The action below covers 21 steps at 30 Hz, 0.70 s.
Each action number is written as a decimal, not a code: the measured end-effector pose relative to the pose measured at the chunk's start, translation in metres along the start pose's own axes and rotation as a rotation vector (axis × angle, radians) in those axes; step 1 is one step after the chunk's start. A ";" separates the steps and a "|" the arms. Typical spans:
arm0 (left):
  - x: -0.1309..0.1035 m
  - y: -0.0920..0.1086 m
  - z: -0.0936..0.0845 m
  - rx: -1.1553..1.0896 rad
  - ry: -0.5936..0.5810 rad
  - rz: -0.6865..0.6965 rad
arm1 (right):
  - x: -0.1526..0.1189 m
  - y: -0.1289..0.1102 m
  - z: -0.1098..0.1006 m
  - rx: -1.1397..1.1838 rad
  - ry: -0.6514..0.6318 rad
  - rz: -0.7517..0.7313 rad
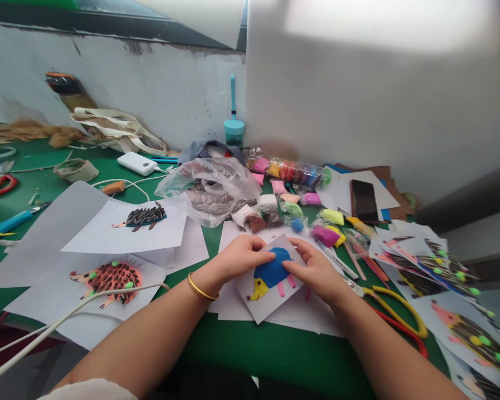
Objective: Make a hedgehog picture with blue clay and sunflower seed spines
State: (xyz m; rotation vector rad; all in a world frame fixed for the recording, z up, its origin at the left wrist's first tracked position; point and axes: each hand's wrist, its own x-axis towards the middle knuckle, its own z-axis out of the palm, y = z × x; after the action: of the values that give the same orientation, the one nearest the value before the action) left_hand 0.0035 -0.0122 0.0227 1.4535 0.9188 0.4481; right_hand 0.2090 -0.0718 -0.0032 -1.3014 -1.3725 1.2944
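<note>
While a broad, flat green bench (216, 355) is carrying everything, large rectangular white paper sheets (95, 236) are overlapping on its left side, two of them displaying hedgehog figures covered with dark, seed-like pieces. A crumpled, clear plastic bag (212, 175) is sitting beyond the person's hands. The left hand (248, 255) and the right hand (316, 270) are meeting near the front edge, and the fingers of both are gripping a small rectangular white card (264, 311) by its upper sides. The card is tilting above other white paper, one corner pointing down toward the person. Right of the right hand, metal scissors with one yellow and one red handle (369, 291) are lying flat. On the card, a flat blue clay-like hedgehog (270, 269) is showing a yellow head and pink legs, both thumbs touching its blue body. A black rectangular phone (364, 201) is lying farther back on the right. Beyond the card, a small blue lump in clear wrapping (297, 224) is resting among other coloured packets.
</note>
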 end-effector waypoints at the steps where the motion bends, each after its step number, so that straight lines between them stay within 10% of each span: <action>1: 0.000 0.000 0.001 0.002 -0.017 0.002 | 0.000 0.001 0.000 -0.010 0.002 0.006; 21: 0.003 -0.004 0.004 0.077 0.027 0.022 | -0.004 -0.002 0.001 -0.147 -0.007 -0.046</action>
State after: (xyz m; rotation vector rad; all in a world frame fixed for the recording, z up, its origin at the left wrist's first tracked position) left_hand 0.0068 -0.0130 0.0180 1.5322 0.9508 0.4540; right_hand 0.2078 -0.0755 -0.0007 -1.3557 -1.5182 1.1867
